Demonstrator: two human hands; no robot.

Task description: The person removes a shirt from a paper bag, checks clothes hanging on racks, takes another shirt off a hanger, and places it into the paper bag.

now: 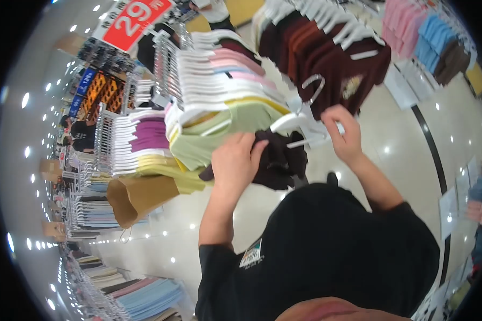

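Note:
My left hand (233,161) is closed on a bunched dark shirt (277,166), thumb on top of the cloth. The shirt hangs partly over a white hanger (290,122), whose right side shows bare. My right hand (341,134) pinches at the right end of the hanger, thumb and forefinger curled together; the exact contact is hard to see. Just left of the dark shirt, a light green shirt (241,120) hangs at the front of a rack. Behind the hanger, a maroon shirt (353,72) with a printed patch hangs near my right hand.
A metal rack (166,67) carries several shirts on white hangers, under a red price sign (136,21). More shirts, purple ones (154,134) among them, hang to the left, near a brown tube-shaped piece (142,198). Pink shirts (401,27) hang at the far right. Shiny floor (396,144) lies below.

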